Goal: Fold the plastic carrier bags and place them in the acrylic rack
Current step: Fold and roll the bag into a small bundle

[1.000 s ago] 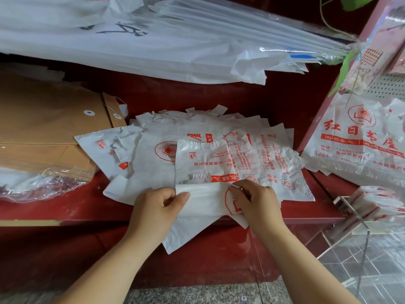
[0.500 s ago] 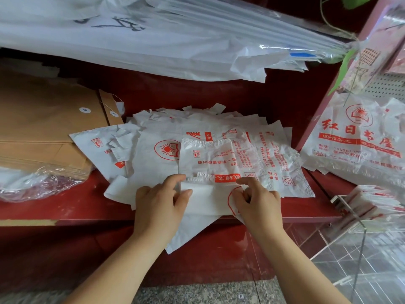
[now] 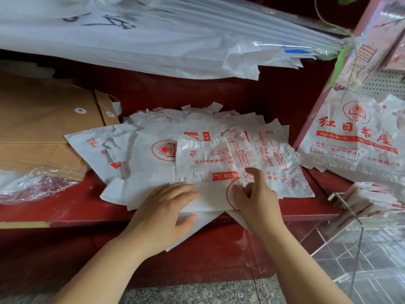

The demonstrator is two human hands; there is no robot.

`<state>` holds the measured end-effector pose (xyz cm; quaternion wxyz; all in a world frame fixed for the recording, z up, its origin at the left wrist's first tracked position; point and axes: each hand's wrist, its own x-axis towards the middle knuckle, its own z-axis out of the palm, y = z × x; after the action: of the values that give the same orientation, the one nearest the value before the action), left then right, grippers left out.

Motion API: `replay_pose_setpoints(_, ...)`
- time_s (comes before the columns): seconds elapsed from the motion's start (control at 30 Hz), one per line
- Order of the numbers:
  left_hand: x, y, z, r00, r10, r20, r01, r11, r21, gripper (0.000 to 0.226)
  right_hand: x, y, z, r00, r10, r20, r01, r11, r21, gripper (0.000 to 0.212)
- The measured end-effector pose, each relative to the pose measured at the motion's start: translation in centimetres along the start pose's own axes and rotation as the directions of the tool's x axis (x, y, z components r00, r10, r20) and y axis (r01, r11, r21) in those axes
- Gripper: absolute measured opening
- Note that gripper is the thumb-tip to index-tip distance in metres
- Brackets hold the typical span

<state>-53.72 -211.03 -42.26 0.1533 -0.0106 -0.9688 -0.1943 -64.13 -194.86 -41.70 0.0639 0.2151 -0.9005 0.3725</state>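
Observation:
A partly folded white carrier bag with red print (image 3: 203,163) lies on top of a loose pile of the same bags (image 3: 149,172) on a red shelf. My left hand (image 3: 163,210) lies flat on its near folded part, fingers spread. My right hand (image 3: 255,197) pinches the bag's near right edge by the red circle. The clear acrylic rack (image 3: 346,213) stands at the lower right with several folded bags (image 3: 372,199) inside.
Brown envelopes (image 3: 43,128) are stacked on the left, some in clear wrap (image 3: 32,185). Large white sheets (image 3: 153,36) overhang above. More printed bags (image 3: 355,137) hang on the right. The red shelf edge (image 3: 65,216) runs below the pile.
Both hands have pushed forward over the bag. The left hand went from pinching the folded edge to pressing flat on it; the right hand slid up along the right edge.

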Motion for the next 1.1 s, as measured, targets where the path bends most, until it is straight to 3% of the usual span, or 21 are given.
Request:
replay_pose_setpoints(0.07, 0.1, -0.2, 0.0, 0.998, -0.057, -0.006, 0.057, 0.997, -0.052, 0.083, -0.7, 0.3, -0.8, 0.999, -0.039, 0.000, 0.039, 0.993, 0.112, 0.049)
replay_pose_setpoints(0.1, 0.2, -0.4, 0.0, 0.998, -0.060, -0.013, 0.059, 0.996, -0.059, 0.088, -0.9, 0.4, -1.2, 0.992, -0.126, 0.005, 0.124, 0.985, 0.117, 0.053)
replay_pose_setpoints(0.17, 0.5, -0.3, -0.1, 0.998, -0.057, -0.023, 0.055, 0.996, -0.070, 0.090, -1.2, 1.1, -1.6, 0.944, -0.316, 0.092, 0.312, 0.948, 0.055, 0.059)
replay_pose_setpoints(0.27, 1.0, -0.1, -0.3, 0.998, -0.047, -0.034, 0.045, 0.996, -0.078, 0.080, -0.9, 1.7, -1.6, 0.906, -0.376, 0.194, 0.394, 0.917, -0.066, 0.074)
replay_pose_setpoints(0.4, 1.5, -0.1, -0.3, 0.996, -0.041, -0.081, 0.032, 0.994, -0.104, 0.065, -0.3, 0.9, -1.3, 0.953, -0.275, 0.126, 0.293, 0.943, -0.157, 0.076)
replay_pose_setpoints(0.47, 1.7, -0.1, -0.1, 0.991, -0.071, -0.114, 0.055, 0.989, -0.137, 0.046, -0.2, 0.6, -1.2, 0.966, -0.242, 0.087, 0.254, 0.948, -0.191, 0.071)
replay_pose_setpoints(0.57, 1.5, -0.3, 0.1, 0.969, -0.155, -0.194, 0.098, 0.956, -0.275, 0.019, -0.1, 0.3, -1.6, 0.984, -0.176, 0.027, 0.178, 0.977, -0.117, 0.033)
replay_pose_setpoints(0.67, 1.5, -0.1, 0.0, 0.926, -0.306, -0.223, 0.178, 0.872, -0.457, 0.013, -0.2, 0.7, -2.3, 0.998, -0.042, 0.036, 0.041, 0.999, 0.033, 0.014)
replay_pose_setpoints(0.73, 1.7, 0.1, 0.0, 0.881, -0.399, -0.254, 0.238, 0.838, -0.490, 0.006, -0.2, 0.5, -2.3, 0.999, 0.027, 0.040, -0.031, 0.996, 0.089, 0.006)
replay_pose_setpoints(0.8, 1.8, 0.4, 0.1, 0.842, -0.458, -0.285, 0.289, 0.830, -0.477, 0.006, 0.1, 0.4, -1.8, 0.997, 0.066, 0.044, -0.070, 0.993, 0.091, 0.012)
replay_pose_setpoints(0.93, 2.1, 0.8, 0.2, 0.803, -0.508, -0.313, 0.377, 0.838, -0.393, 0.051, 0.4, 0.8, -0.5, 0.997, 0.060, -0.041, -0.059, 0.998, 0.031, 0.033)
replay_pose_setpoints(1.0, 2.2, 0.8, 0.1, 0.818, -0.490, -0.301, 0.402, 0.861, -0.311, 0.059, 0.4, 0.6, -0.2, 0.997, 0.030, -0.072, -0.032, 0.999, -0.034, 0.040)
replay_pose_setpoints(1.1, 2.3, -0.1, 0.1, 0.889, -0.318, -0.329, 0.328, 0.944, -0.027, 0.044, 0.3, 0.4, -0.1, 0.997, -0.042, -0.063, 0.030, 0.984, -0.176, 0.040)
